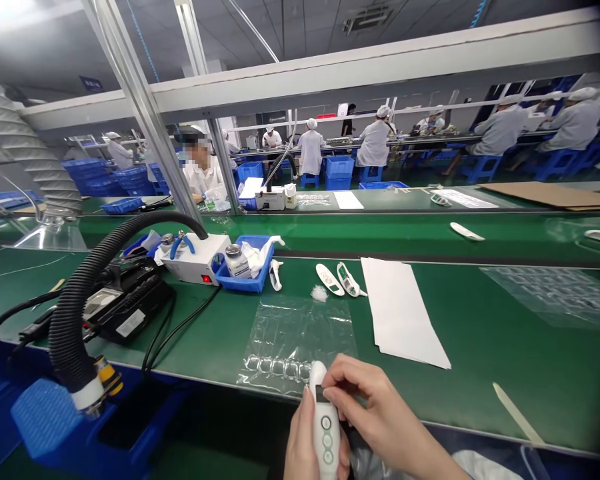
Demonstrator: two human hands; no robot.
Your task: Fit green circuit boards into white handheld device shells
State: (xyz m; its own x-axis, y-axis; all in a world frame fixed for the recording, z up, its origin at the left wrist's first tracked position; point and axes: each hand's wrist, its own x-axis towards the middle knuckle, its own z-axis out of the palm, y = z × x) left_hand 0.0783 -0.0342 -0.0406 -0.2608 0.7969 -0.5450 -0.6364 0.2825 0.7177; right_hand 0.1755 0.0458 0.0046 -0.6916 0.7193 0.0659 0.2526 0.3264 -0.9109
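My left hand [301, 437] is wrapped around a white handheld device [326, 427], held upright at the bench's front edge. Three round buttons run down its face, below a small dark window [321, 393]. Thumb and forefinger of my right hand [367, 400] are pinched together at that window; anything between them is too small to make out. Just beyond my hands lies a clear plastic sheet [300, 333] with a row of rounded pockets. Behind it are a white shell half [329, 279], an opened device with a green circuit board [349, 279] and a small clear heap [319, 293].
White paper sheets [405, 313] lie to the right, near a pale strip [517, 413]. At left stand a blue tray [245, 273], a white box with a red switch [197, 260] and a black hose [65, 320]. A white shell [467, 231] lies on the green belt [400, 233]. A co-worker [207, 170] sits opposite.
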